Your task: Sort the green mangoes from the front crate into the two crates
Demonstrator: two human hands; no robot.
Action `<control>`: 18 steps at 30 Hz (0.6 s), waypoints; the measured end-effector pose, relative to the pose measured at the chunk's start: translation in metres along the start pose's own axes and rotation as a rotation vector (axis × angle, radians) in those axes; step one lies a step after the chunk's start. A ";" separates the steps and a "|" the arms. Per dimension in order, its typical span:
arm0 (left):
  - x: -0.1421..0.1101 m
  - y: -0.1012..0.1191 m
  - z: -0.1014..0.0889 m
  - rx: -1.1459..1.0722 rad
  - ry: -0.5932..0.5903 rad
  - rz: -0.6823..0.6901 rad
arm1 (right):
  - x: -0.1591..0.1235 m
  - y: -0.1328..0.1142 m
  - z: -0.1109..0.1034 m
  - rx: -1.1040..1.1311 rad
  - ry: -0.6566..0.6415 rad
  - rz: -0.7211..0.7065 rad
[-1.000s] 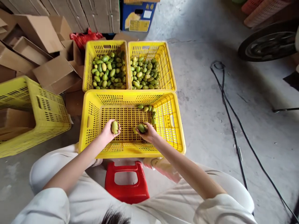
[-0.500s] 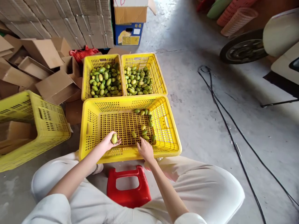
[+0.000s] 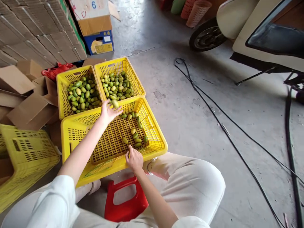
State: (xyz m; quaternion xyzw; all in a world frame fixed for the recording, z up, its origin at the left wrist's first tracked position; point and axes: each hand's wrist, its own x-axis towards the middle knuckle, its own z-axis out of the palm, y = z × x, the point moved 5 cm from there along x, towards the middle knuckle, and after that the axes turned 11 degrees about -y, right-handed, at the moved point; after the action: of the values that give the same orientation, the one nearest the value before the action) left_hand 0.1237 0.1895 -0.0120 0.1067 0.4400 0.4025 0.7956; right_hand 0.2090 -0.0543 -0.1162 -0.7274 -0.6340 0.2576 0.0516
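Observation:
My left hand [image 3: 109, 111] is raised over the back left part of the front yellow crate [image 3: 155, 151], fingers spread. A pale green oval fruit [image 3: 115, 104], slightly blurred, is at its fingers; whether they still touch is unclear. Low over the crate's near side is my right hand [image 3: 135, 159], index finger stretched out and thumb apart, with no fruit visible in it. Several small green and yellowish fruits [image 3: 135, 135] lie on the right side of the crate floor. Behind stand a left yellow crate [image 3: 62, 95] and a right yellow crate [image 3: 136, 79], both holding many such fruits.
A red stool [image 3: 125, 210] stands between my legs. Another yellow crate [image 3: 35, 152] and open cardboard boxes [image 3: 30, 109] are at the left. Black cables [image 3: 213, 110] run across the floor at right, near a parked vehicle [image 3: 237, 28].
My left hand has moved up and away from me with the fruit, from inside the front crate toward the rear crates, and its fingers have spread. The camera view has turned right.

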 end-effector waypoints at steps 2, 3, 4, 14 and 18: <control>0.010 0.024 0.028 0.004 -0.108 0.097 | 0.000 0.001 0.001 0.007 0.011 0.003; 0.012 0.028 0.034 0.016 -0.140 0.108 | 0.000 0.001 0.001 0.009 0.015 0.003; 0.013 0.027 0.034 0.040 -0.161 0.101 | 0.000 0.001 0.001 0.008 0.020 0.002; 0.097 -0.089 -0.072 1.018 -0.099 -0.192 | -0.010 -0.004 -0.002 -0.029 0.187 -0.104; 0.156 -0.117 -0.081 1.299 -0.158 -0.163 | -0.014 -0.004 0.001 -0.021 0.235 -0.126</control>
State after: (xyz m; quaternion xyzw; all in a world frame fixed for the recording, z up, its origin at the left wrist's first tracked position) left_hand 0.1688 0.2128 -0.2171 0.5608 0.5402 -0.0156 0.6272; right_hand 0.2041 -0.0668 -0.1116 -0.7118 -0.6706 0.1601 0.1342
